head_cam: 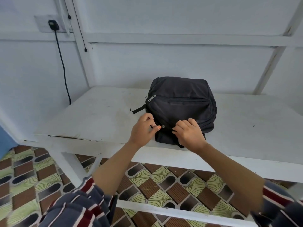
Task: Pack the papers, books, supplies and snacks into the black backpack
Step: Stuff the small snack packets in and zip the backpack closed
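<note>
Black backpack (180, 102) lies flat on white tabletop (98, 115), near front edge. Left hand (142, 128) pinches a metal zip pull (159, 126); right hand (188, 131) curls onto fabric beside it, prob. gripping. Soft, floppy bag w/ slack cloth: brace it near the zip.

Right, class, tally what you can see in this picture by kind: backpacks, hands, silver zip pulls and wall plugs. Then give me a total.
Backpacks: 1, the black backpack
Hands: 2, the left hand and the right hand
Silver zip pulls: 2, the pinched zip pull and the upper zip pull
Wall plugs: 1, the black plug
Total: 6
</note>
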Tool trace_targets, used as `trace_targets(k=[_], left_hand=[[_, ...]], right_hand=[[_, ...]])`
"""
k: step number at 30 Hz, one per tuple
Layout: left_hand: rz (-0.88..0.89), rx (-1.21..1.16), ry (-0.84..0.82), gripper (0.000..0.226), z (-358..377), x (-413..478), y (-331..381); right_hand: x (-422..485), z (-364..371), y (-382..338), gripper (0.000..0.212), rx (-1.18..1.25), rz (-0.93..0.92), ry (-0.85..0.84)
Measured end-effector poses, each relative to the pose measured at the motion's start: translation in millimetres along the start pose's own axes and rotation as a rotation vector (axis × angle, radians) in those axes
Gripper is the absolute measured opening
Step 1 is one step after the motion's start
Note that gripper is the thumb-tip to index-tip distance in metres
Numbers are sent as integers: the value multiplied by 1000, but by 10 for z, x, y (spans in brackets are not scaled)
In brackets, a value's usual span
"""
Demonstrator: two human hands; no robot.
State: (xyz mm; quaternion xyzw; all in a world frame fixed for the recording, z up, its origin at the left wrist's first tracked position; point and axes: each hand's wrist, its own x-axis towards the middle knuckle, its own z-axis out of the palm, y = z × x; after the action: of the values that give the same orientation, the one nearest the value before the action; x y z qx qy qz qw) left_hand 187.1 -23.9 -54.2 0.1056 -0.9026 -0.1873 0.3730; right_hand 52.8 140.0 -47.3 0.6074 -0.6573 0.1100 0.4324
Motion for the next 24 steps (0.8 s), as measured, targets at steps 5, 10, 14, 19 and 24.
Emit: trace_targets(k=[5,10,14,19,24], left_hand=[[-210,62,120,21,-136,70,-313],[-204,20,162,19,-124,200,-282],[-166,20,161,17,-145,194,-335],[-211,50,88,16,-163,313,-506],[-284,87,69,20,-174,518,-652]], right_hand=[[-6,40,-73,24,-10,33,-38],[221,23,-139,35,-40,120,-159],[536,97,-308,31,-96,155,-249],[656,171,-399,19,-144,196,-280],[579,166,-430,21,-143,226,-298]])
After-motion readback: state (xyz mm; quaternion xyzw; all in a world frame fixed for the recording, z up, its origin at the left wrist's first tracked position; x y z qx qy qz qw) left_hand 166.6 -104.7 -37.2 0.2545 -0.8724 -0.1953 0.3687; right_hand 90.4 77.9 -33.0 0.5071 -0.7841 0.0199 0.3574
